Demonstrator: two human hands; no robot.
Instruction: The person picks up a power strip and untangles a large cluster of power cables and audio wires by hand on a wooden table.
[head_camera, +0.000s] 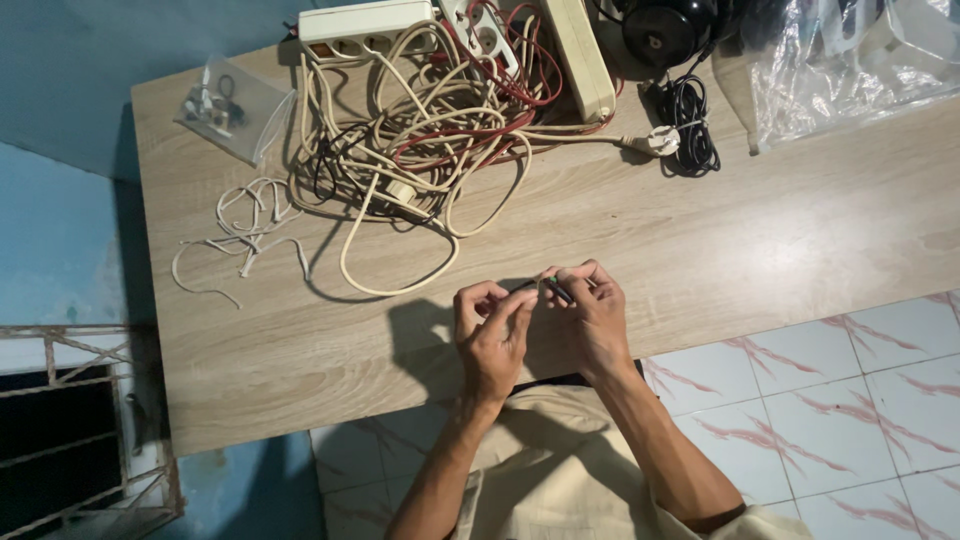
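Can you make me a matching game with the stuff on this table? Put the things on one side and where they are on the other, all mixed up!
Things:
1. small clear bag
2. black cord bundle
3. thin black wire piece
4. crinkly clear plastic

Places:
A. far right corner of the table
B. between the left hand and right hand
C. far left corner
D. beside the white plug

Pairs: 1-C, 2-D, 3-B, 4-A

Wooden table (800, 230) (tangled cords (420, 130))
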